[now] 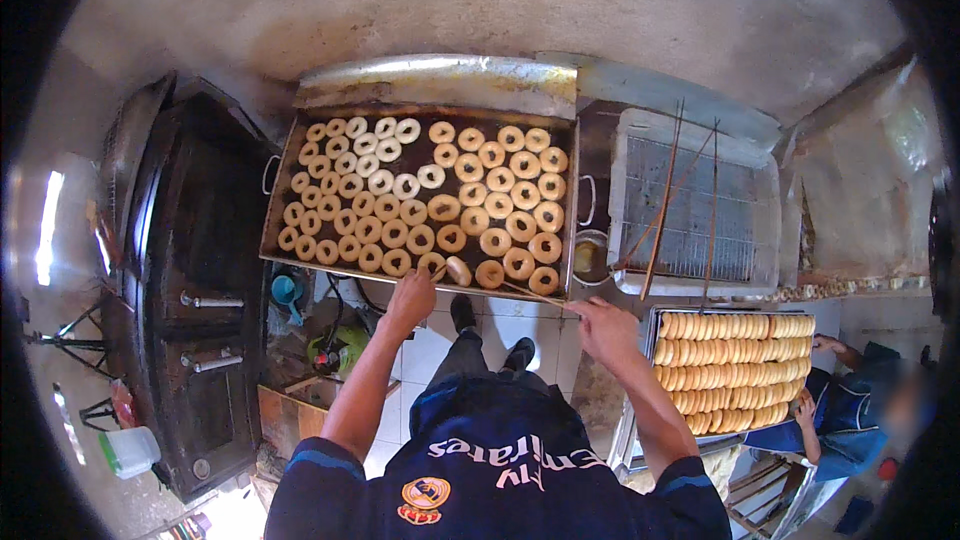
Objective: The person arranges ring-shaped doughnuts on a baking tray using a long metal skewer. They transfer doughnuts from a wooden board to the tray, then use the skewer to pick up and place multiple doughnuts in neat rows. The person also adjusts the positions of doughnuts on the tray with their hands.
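In front of me is a wide rectangular frying pan (268, 225) of dark oil, crowded with ring doughnuts (495, 242). Most are golden; a paler group (381, 181) floats toward the upper left. My left hand (410, 300) is closed at the pan's near edge, around a thin stick (438, 273) whose tip is beside a tilted doughnut (458, 271). My right hand (606, 328) grips another thin wooden stick (538, 294), which reaches left over the near rim to the doughnuts there.
Right of the pan, a white tub with a wire rack (627, 210) has long sticks (664, 202) lying across it. A metal bowl (590, 258) sits between. Nearer, a tray holds rows of doughnuts (735, 377), with a co-worker's hands (806, 408) beside it. A dark oven (215, 320) stands left.
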### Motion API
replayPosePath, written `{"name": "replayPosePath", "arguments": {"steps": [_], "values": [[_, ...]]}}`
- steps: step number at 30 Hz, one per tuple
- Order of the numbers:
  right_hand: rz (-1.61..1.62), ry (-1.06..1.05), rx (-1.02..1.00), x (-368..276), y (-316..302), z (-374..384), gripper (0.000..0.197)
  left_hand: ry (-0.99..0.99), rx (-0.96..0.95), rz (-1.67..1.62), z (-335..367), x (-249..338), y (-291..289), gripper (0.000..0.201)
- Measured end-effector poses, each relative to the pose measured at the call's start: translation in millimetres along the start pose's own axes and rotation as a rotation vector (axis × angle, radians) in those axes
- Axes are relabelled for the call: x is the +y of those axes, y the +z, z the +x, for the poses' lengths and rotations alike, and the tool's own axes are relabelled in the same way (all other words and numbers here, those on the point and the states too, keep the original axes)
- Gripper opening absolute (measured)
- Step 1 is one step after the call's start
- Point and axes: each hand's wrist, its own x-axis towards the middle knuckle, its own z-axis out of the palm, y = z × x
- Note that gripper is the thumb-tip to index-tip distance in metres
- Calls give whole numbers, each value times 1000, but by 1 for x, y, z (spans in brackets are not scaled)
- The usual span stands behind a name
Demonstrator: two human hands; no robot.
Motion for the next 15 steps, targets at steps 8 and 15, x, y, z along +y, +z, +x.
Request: {"name": "replayPosePath", "arguments": {"steps": [8, 15], "values": [[107, 153, 146, -32, 58, 102, 44, 13, 445, -29, 127, -16, -60, 34], [41, 177, 90, -82, 53, 192, 42, -104, 91, -74, 236, -72, -49, 36]]}}
